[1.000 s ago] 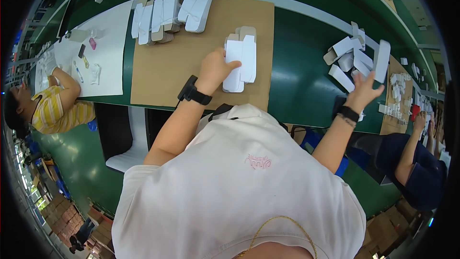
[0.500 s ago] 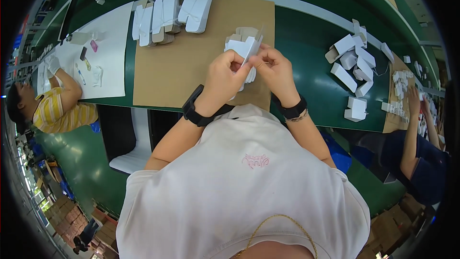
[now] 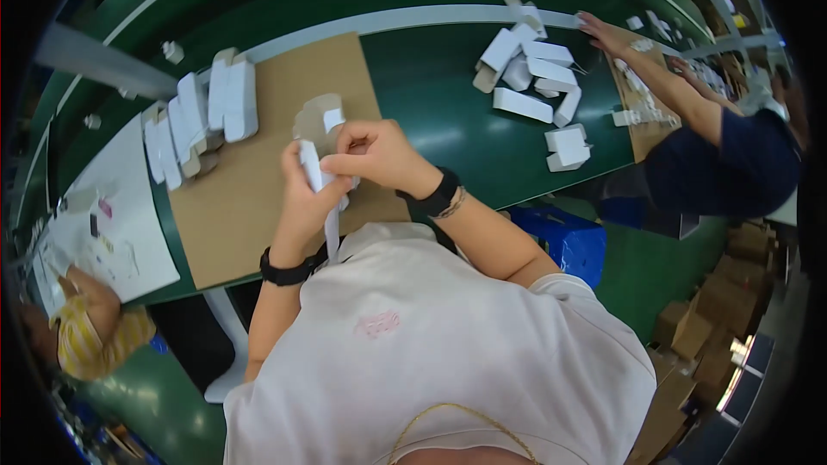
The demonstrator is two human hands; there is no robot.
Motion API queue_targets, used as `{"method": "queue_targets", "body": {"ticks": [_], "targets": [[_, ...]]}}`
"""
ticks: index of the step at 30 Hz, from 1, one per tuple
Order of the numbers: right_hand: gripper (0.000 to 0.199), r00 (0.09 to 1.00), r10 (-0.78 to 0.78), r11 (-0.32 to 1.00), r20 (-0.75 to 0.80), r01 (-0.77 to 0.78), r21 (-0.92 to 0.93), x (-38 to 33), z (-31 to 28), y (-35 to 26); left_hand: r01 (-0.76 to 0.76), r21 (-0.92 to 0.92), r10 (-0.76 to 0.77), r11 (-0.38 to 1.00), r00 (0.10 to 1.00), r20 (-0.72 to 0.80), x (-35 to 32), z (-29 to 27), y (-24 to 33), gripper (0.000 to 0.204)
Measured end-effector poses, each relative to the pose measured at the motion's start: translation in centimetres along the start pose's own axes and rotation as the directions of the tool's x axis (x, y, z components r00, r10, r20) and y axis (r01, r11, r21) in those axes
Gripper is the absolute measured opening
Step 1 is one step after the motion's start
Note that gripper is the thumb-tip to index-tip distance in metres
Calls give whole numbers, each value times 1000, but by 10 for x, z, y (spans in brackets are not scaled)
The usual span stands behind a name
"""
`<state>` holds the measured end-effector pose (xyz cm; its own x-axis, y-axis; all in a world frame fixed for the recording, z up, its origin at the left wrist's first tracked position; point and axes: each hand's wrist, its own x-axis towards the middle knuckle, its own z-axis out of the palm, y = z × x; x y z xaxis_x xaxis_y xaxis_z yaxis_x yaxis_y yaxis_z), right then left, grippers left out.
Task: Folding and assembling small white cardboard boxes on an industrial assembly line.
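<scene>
Compared with half a second ago, the view swings right, so everything sits further left in it. At far left, one co-worker in a yellow-striped shirt sits by a white sheet. Next come three bundles of flat cartons, lying as before along the far part of one brown cardboard sheet on the green worktop. The left hand grasps one white carton, just above one stack of flat cartons on that cardboard. The right hand, a second ago out at the boxes, now pinches the same carton from its other side. Further right, a pile of white boxes holds at least six, overlapping too much to count exactly; one separate box stays nearer the worktop's front edge, above one blue stool. At right, one co-worker in dark blue now stretches an arm toward the worktop's far edge.
</scene>
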<state>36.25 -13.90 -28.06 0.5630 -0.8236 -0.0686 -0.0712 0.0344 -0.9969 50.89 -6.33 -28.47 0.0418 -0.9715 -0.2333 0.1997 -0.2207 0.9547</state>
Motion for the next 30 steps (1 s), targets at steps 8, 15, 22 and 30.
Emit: {"method": "queue_targets", "body": {"ticks": [8, 15, 22, 30], "targets": [[13, 975, 54, 893, -218, 50, 448, -7, 17, -12, -164, -171, 161, 972, 987, -28, 1, 14, 18, 67], [20, 982, 141, 838, -126, -51, 544, -18, 21, -14, -97, -63, 98, 993, 995, 20, 6, -1, 6, 34], [15, 924, -316, 902, -215, 363, 235, -22, 13, -10, 88, -319, 11, 944, 955, 296, 0, -5, 22, 31], [16, 913, -408, 900, 16, 405, -160, -27, -10, -14, 70, -265, 18, 962, 949, 314, -11, 0, 21, 42]]}}
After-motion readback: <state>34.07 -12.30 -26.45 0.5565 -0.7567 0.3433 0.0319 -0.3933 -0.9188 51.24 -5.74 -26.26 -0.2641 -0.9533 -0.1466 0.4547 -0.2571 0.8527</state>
